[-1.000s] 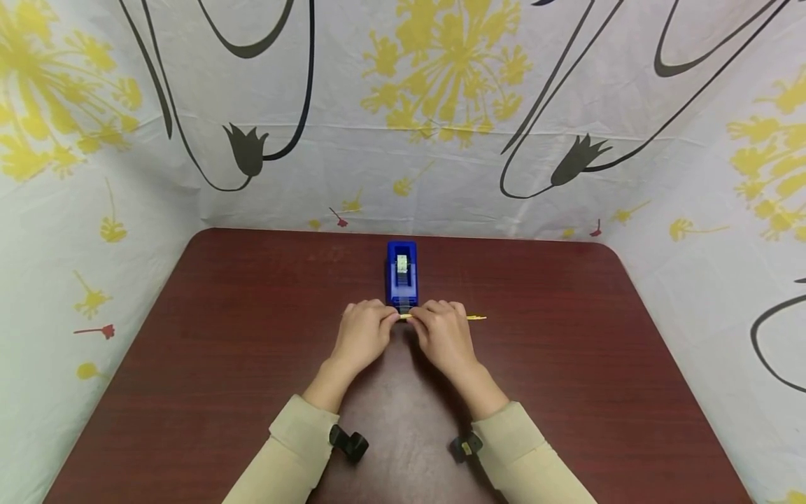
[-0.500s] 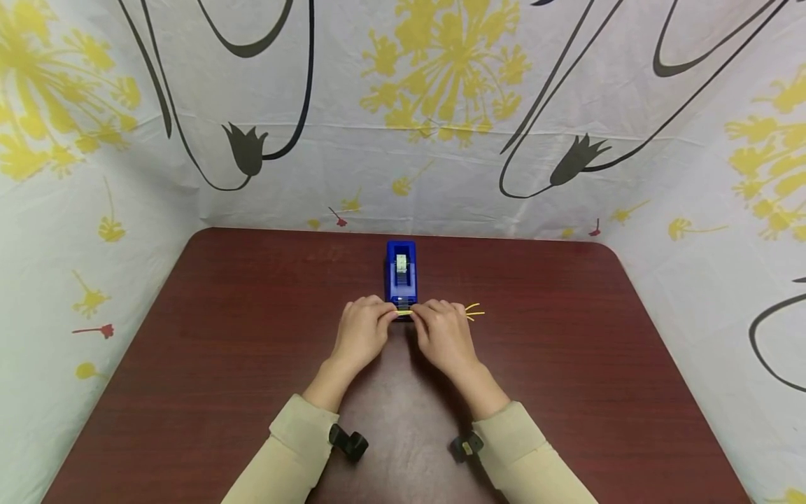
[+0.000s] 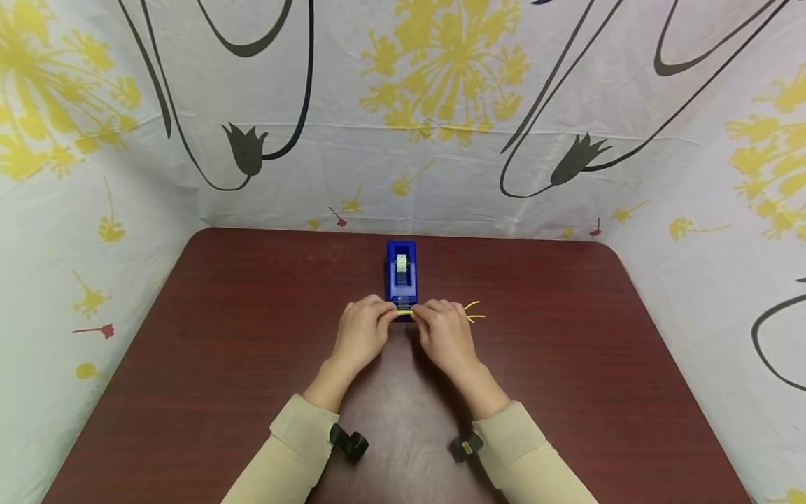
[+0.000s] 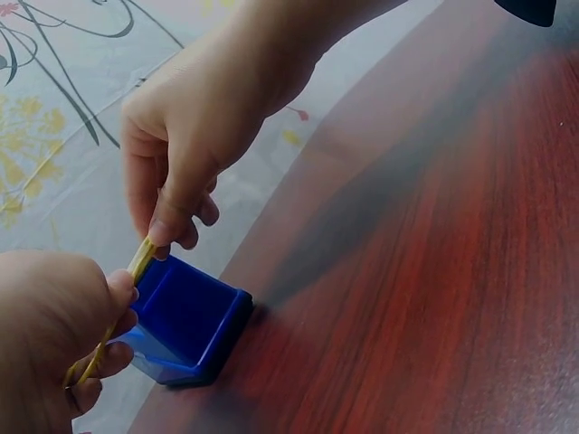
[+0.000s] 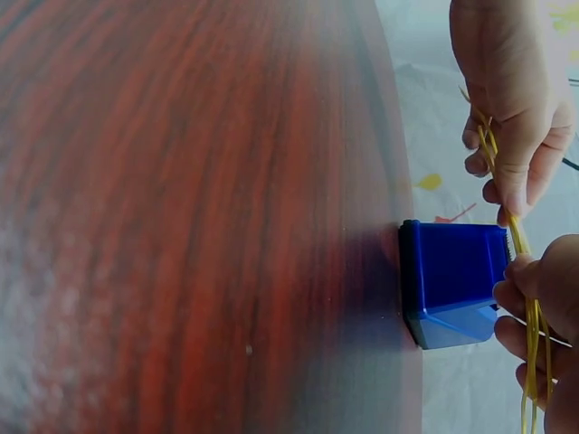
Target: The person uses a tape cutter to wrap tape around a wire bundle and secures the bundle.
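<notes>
A bundle of thin yellow strands (image 3: 404, 312) stretches level between my two hands at the front of a blue tape dispenser (image 3: 401, 269). My left hand (image 3: 364, 324) pinches the bundle with thumb and fingers on the left. On the right, my right hand (image 3: 443, 329) pinches it close by, and loose strand ends fan out past its far side. Only a short stretch of the bundle shows between the thumbs. From the right wrist view, the strands (image 5: 532, 353) run on through the right hand, with the dispenser (image 5: 457, 276) just beside them.
The dispenser, with a roll of tape (image 3: 401, 263) in it, stands on a dark red-brown table (image 3: 264, 280). A patterned white cloth (image 3: 352, 84) rises behind the table and along its sides. Black wrist cameras sit on both sleeves.
The bundle has shifted slightly up toward the dispenser's front. The strand ends at the right hand, close together before, now spread apart. Both hands have otherwise barely moved.
</notes>
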`<state>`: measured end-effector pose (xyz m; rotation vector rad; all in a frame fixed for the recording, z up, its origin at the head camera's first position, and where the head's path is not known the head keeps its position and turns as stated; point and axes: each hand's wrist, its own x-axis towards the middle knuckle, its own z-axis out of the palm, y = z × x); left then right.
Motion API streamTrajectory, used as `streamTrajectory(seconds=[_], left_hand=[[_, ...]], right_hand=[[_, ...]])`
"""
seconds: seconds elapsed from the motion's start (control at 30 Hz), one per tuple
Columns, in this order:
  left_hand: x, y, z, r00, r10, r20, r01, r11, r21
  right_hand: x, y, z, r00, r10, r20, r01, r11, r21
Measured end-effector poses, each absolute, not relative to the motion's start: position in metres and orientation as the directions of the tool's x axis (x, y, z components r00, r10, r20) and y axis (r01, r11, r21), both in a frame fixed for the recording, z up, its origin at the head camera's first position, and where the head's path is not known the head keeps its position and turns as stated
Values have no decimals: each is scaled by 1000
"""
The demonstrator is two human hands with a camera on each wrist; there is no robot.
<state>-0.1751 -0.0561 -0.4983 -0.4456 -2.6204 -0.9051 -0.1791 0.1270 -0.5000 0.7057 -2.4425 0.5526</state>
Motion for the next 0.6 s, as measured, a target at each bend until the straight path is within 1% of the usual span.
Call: streamTrajectory(seconds=[0.2, 0.4, 0.6], left_hand=[[-175, -57, -497, -902, 193, 385, 391, 742, 545], [-176, -57, -496, -906, 241, 348, 397, 771, 499], [-177, -58, -498, -889, 249, 384, 422, 770, 478]], right_hand=[[-180, 128, -503, -702, -356, 617, -602, 760, -245], [-179, 127, -501, -695, -355, 625, -608, 753, -249], [-179, 127, -501, -692, -348, 632, -608, 753, -252]])
